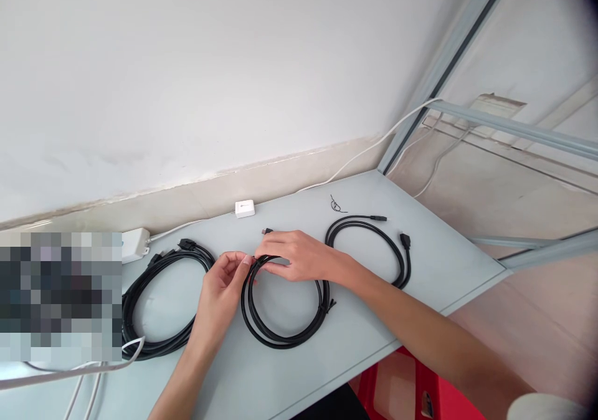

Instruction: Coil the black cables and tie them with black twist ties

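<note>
A black cable (284, 344) lies wound in a loop on the table in front of me, with a connector showing just behind my right hand. At its upper left, my left hand (224, 283) is closed in a pinch on the loop's edge. What sits between the fingertips is too small to make out, perhaps a thin tie. My right hand (294, 255) grips the same loop from above, close to the left fingertips. A small black twist tie (331, 305) binds the loop's right side.
To the left lies a thicker black coil (129, 311); a looser black cable (400, 267) rests to the right. A loose twist tie (335, 205) and a white adapter (245, 209) are near the wall. A red stool (420, 376) stands below the table (434, 270). A blurred patch covers the left.
</note>
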Motion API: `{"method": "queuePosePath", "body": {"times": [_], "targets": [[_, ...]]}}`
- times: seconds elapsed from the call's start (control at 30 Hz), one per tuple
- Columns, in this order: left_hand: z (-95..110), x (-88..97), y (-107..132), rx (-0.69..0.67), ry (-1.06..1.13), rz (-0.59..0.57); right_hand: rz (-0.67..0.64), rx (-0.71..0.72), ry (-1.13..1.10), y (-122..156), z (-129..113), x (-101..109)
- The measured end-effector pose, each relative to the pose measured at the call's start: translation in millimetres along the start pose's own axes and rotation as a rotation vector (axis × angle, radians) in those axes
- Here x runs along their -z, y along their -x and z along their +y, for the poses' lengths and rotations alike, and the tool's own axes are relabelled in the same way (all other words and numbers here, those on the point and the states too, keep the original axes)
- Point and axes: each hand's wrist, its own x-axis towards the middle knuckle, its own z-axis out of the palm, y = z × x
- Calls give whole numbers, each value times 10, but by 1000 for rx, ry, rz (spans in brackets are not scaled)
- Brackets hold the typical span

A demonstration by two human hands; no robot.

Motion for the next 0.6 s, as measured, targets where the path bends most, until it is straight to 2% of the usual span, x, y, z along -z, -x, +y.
{"method": "queuePosePath", "body": {"times": [0.27, 0.43, 0.6], "targets": [[-4, 13, 3, 10, 19, 2, 56, 97, 123, 6, 19, -33], [-31, 30, -10, -2, 36, -24, 56, 93, 138, 6, 26, -16], [0, 86, -16, 60, 160, -40, 69, 85, 131, 14, 39, 19]]}}
